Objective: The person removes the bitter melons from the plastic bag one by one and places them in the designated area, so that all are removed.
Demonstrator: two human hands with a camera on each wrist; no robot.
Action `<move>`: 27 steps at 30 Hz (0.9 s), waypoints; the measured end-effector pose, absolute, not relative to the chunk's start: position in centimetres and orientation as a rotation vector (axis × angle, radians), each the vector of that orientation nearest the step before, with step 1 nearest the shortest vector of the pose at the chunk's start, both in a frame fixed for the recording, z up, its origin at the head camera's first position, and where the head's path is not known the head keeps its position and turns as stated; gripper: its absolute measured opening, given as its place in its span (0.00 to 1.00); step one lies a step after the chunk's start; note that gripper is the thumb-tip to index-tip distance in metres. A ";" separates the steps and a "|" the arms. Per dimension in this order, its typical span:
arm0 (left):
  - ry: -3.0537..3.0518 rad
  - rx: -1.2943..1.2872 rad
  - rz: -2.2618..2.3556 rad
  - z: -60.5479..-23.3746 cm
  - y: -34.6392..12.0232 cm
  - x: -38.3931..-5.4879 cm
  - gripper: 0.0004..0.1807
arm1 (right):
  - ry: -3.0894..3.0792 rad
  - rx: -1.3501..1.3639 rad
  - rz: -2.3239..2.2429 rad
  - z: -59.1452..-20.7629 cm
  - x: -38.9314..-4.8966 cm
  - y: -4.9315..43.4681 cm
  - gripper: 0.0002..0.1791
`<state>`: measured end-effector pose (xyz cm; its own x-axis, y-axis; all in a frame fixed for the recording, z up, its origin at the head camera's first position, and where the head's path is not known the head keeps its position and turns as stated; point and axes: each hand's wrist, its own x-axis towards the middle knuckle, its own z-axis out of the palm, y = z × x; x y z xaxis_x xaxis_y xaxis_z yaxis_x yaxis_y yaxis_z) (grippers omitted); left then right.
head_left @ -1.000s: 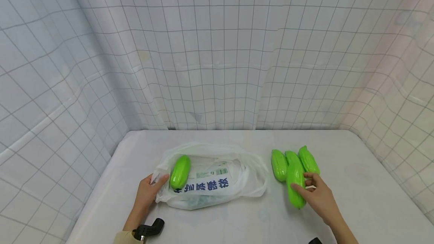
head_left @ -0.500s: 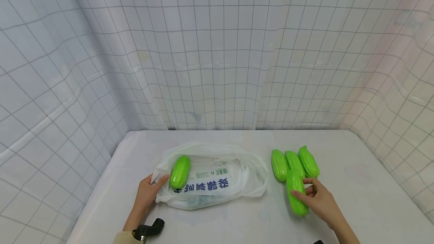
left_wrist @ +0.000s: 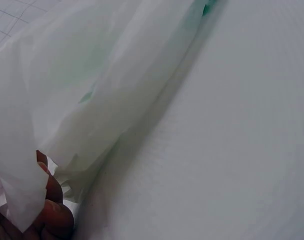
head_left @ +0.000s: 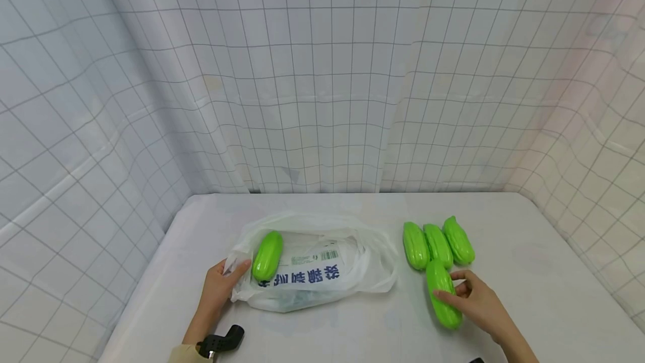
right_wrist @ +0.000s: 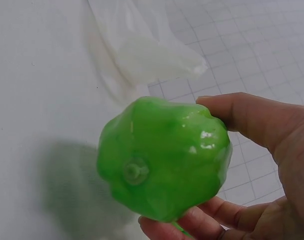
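Note:
My right hand (head_left: 477, 302) pinches a glossy, bright green gourd (head_left: 444, 302) between thumb and fingers at the right front. In the right wrist view, the gourd's lobed end (right_wrist: 164, 155) shows a small round nub, and a shadow falls beside it. Just beyond it lie three similar gourds, one of them the middle gourd (head_left: 438, 244). My left hand (head_left: 219, 284) grips the left edge of a white plastic bag (head_left: 375, 245) printed with dark blue characters. Inside the bag's mouth, at its left, rests another green gourd (head_left: 268, 255). The left wrist view shows fingers (left_wrist: 56, 217) partly covered by thin plastic.
A white table (head_left: 353, 329) bears everything. Behind it and at both sides hang white curtains (head_left: 332, 99) with a dark grid pattern. A black wrist strap (head_left: 219, 342) shows on my left wrist.
My right hand has drawn the held gourd toward the front of the table, so it overlaps the other gourds less. The left hand and bag have stayed put.

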<state>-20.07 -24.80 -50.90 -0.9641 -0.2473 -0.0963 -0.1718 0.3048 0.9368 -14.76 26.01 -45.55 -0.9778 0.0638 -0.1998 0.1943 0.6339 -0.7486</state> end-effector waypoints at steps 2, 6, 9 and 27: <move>-2.485 0.395 -1.769 -50.9 -24.8 -20.0 0.35 | 2.696 0.219 -1.254 -45.6 -14.7 26.1 0.41; -2.493 0.391 -1.761 -50.9 -24.8 -20.0 0.36 | 2.685 0.215 -1.249 -45.8 -14.7 26.2 0.40; -2.496 0.394 -1.760 -50.9 -24.8 -20.0 0.36 | 2.676 0.213 -1.251 -45.9 -14.7 26.2 0.39; -2.487 0.410 -1.777 -50.7 -24.7 -20.0 0.35 | 2.667 0.232 -1.190 -46.6 -14.7 26.4 0.40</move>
<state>-20.02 -24.70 -50.73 -0.9630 -0.2475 -0.1066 -0.1810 0.3009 0.9363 -14.71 26.42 -46.56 -0.9653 0.0572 -0.2548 0.2278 0.6611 -0.7149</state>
